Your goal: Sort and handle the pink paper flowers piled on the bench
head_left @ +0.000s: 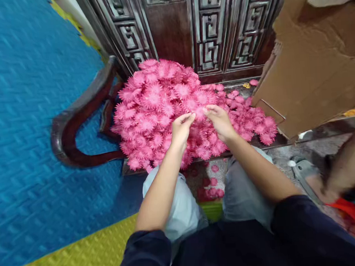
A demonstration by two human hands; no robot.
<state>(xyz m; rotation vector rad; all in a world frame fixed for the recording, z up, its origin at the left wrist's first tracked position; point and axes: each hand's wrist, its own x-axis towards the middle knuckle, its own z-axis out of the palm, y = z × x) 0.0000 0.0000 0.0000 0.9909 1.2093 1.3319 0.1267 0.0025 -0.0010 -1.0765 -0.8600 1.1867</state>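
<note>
A large heap of pink artificial flower heads (151,110) with spiky petals lies in front of me on a dark wooden seat. Over the heap's right-hand part, my left hand (181,129) and my right hand (219,121) face each other, thumbs and fingers pinched. Between the fingertips is a pink flower (199,114), its edges blending into the flowers behind it. Both hands seem to grip its opposite sides. Smaller, flatter pink flowers (247,119) spread to the right of the heap.
A curved wooden armrest (69,133) bounds the left side, and a carved wooden back (175,30) stands behind. To the right leans a cardboard box (316,64). Fallen flowers (214,192) lie on the floor between my knees. Another person's leg (349,164) is at far right.
</note>
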